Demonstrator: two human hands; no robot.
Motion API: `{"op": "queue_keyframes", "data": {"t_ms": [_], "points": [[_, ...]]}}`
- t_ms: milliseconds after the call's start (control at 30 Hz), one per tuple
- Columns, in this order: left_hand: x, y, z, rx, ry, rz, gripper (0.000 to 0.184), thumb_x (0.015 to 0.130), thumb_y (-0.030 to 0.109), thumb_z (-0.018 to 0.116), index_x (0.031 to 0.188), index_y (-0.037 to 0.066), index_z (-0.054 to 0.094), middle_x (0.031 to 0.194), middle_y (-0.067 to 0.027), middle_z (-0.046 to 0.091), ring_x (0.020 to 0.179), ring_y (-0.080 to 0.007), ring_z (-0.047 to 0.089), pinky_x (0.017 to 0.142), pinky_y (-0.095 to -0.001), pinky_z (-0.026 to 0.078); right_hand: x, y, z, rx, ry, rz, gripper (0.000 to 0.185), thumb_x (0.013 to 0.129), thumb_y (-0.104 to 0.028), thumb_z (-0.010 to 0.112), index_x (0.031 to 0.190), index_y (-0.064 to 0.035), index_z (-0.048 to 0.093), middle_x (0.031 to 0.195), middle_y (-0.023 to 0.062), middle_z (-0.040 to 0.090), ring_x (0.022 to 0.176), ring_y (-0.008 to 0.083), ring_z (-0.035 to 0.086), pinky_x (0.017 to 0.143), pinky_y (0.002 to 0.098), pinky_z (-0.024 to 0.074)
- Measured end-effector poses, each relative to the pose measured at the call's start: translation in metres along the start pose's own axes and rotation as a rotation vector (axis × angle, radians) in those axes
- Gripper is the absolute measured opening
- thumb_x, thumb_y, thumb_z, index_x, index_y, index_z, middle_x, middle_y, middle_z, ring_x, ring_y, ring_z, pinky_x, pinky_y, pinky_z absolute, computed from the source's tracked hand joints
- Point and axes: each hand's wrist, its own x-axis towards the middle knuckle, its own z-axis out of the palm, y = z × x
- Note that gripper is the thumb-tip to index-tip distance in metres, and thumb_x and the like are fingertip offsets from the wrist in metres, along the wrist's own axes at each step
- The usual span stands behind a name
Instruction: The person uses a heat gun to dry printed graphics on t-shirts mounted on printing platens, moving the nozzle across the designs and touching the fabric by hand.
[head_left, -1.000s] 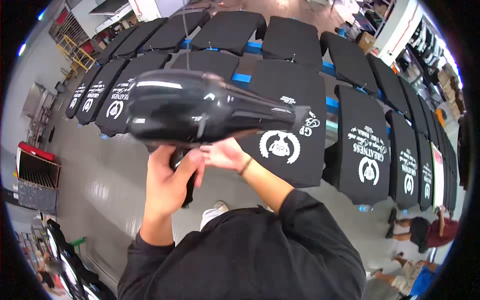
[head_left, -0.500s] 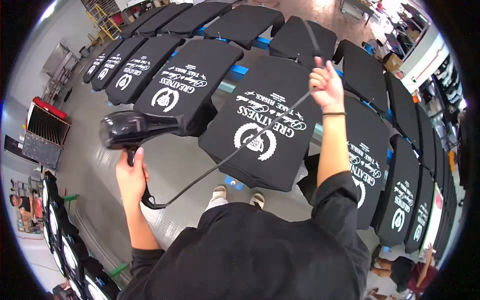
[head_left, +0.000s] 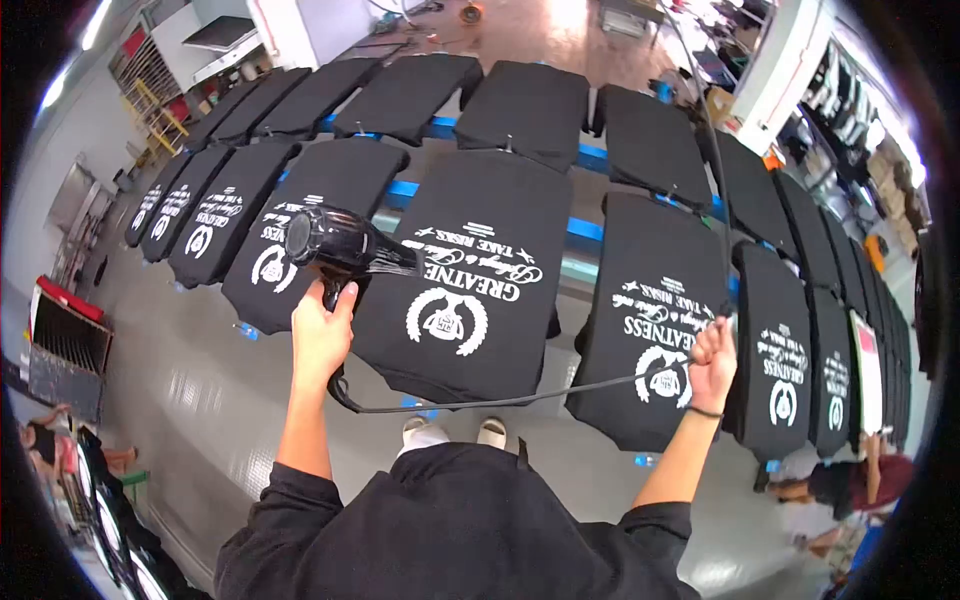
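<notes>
My left hand (head_left: 322, 335) is wrapped round the handle of a black hair dryer (head_left: 340, 240), whose nozzle points right over a black T-shirt (head_left: 480, 200) with a white "GREATNESS" print. From the handle's base a dark power cord (head_left: 530, 398) runs across to my right hand (head_left: 712, 360), which is closed round it. Beyond that hand the cord rises past the upper right of the view. Behind my right hand lies another printed black T-shirt (head_left: 660, 270), stretched flat on its board.
Rows of boards dressed in black shirts, such as a plain one (head_left: 525, 105), curve away to both sides. A blue rail (head_left: 585, 230) runs between the rows. At the lower right stands a person (head_left: 865, 480); a yellow ladder (head_left: 148, 105) is at the back left.
My right hand has come down and to the right with the cord, which now sags lower. The hair dryer has moved right, over a printed shirt, as the view shifted.
</notes>
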Motion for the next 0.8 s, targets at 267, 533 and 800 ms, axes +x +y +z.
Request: {"op": "queue_keyframes", "data": {"t_ms": [267,533,800], "points": [[-0.003,0.000,-0.016,-0.128,-0.193,0.013,0.021,0.098,0.020,0.063,0.102,0.000,0.059,0.063,0.0002,0.053,0.045,-0.0076,0.048,0.042,-0.0250,0.038,-0.079,0.165,-0.048,-0.989,0.191,-0.064,0.024,0.106,-0.024,0.051,0.112,-0.0030,0.061,0.073,-0.0029,0.058,0.059,0.0050,0.045,0.052,0.0213,0.0404],[-0.012,-0.008,-0.027,-0.032,-0.262,0.003,0.029,0.092,0.024,0.070,0.108,-0.001,0.064,0.064,-0.0011,0.057,0.049,-0.0063,0.049,0.046,-0.0259,0.040,-0.039,0.273,-0.030,-1.331,0.288,-0.137,0.019,0.105,-0.018,0.043,0.102,-0.0028,0.054,0.070,0.0089,0.060,0.066,0.0231,0.062,0.064,0.0377,0.0487],[-0.017,-0.021,0.004,0.045,-0.192,-0.046,0.032,0.092,0.022,0.070,0.112,-0.003,0.064,0.072,-0.0080,0.065,0.065,-0.0090,0.050,0.063,-0.0273,0.046,0.053,0.311,-0.098,-1.474,0.023,0.014,0.028,0.096,-0.026,0.063,0.098,0.0023,0.066,0.080,0.0164,0.070,0.074,0.0275,0.067,0.072,0.0369,0.0512]]}}
